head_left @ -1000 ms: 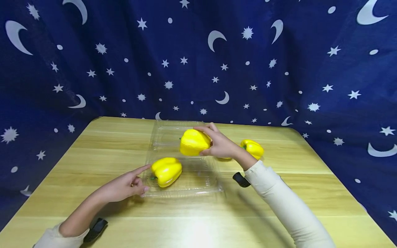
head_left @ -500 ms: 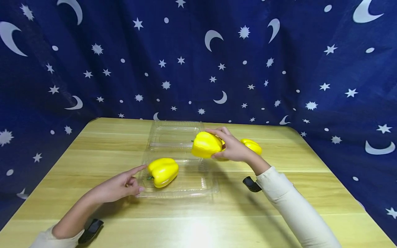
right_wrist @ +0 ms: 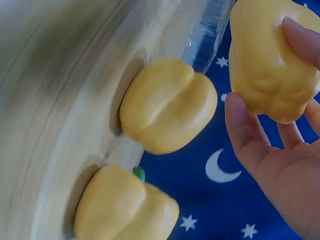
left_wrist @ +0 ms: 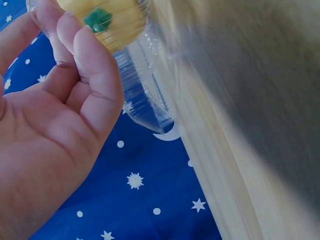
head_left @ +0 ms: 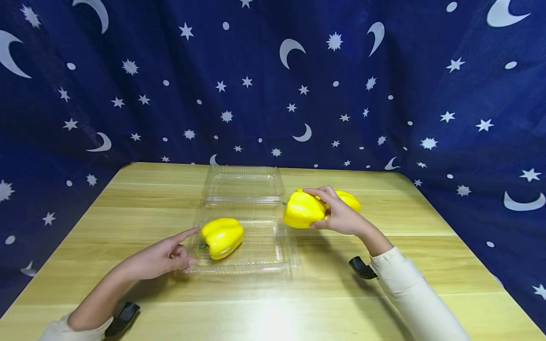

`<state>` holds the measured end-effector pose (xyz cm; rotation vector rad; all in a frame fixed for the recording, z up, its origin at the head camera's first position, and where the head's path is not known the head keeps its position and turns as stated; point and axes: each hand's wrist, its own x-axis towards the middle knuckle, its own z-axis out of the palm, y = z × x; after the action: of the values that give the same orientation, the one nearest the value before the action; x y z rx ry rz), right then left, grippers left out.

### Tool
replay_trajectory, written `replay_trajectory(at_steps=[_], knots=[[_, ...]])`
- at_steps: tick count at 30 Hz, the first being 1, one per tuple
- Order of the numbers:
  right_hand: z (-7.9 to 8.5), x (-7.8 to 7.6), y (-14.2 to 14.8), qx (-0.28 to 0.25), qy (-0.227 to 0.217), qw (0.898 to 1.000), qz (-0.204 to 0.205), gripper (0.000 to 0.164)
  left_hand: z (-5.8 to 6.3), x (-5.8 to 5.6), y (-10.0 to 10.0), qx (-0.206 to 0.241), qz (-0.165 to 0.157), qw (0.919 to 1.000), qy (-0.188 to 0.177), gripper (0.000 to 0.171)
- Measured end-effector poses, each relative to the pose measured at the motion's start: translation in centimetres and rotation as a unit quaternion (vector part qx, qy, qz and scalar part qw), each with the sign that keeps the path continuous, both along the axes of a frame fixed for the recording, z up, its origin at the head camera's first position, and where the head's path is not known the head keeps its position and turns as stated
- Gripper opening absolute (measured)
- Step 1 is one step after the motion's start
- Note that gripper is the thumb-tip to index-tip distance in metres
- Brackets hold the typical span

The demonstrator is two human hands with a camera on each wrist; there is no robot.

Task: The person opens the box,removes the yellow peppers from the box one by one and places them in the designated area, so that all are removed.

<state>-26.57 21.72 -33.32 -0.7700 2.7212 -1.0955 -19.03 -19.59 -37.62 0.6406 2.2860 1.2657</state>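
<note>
My right hand (head_left: pixel 341 215) grips a yellow bell pepper (head_left: pixel 303 210) between thumb and fingers, raised just right of a clear plastic clamshell container (head_left: pixel 260 258). In the right wrist view, its lobed end (right_wrist: pixel 272 85) faces the camera. Inside the container's near half, toward the left, another yellow bell pepper (head_left: pixel 222 238) lies on its side with its green stem to the left. At the container's left edge is my left hand (head_left: pixel 158 258), index finger extended to the rim, thumb near the front corner, other fingers loosely bent. The left wrist view shows its palm (left_wrist: pixel 45 150).
Two more yellow bell peppers, a nearer one (right_wrist: pixel 167 105) and a stemmed one (right_wrist: pixel 125 205), rest on the wooden table (head_left: pixel 273 298) to the right, partly hidden in the head view. The container's lid (head_left: pixel 243 184) lies open at the back. A star-patterned blue cloth (head_left: pixel 256 57) hangs behind.
My right hand has carried its bell pepper rightward and slightly lower, from over the container to beside it. My left hand stays at the container's left edge; the head view has shifted slightly.
</note>
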Motion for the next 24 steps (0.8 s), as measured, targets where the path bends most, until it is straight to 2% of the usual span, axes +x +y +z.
replay_trajectory(at_steps=[6,13,18,24], knots=[[-0.5,0.3,1.8,-0.009,0.006,1.0,0.0,0.082,0.1,0.0,0.0,-0.003,0.0,1.0,0.005,0.077],[-1.4,0.5,3.5,-0.045,-0.01,0.999,0.0,0.084,0.1,-0.1,-0.1,-0.005,-0.001,1.0,0.0,0.078],[-2.7,0.3,3.8,-0.017,-0.02,1.0,0.01,0.081,0.1,-0.1,-0.1,-0.001,-0.002,1.0,-0.006,0.078],[-3.6,0.0,3.7,-0.008,-0.028,0.999,0.014,0.079,0.0,-0.1,-0.2,0.012,-0.012,0.9999,-0.003,0.076]])
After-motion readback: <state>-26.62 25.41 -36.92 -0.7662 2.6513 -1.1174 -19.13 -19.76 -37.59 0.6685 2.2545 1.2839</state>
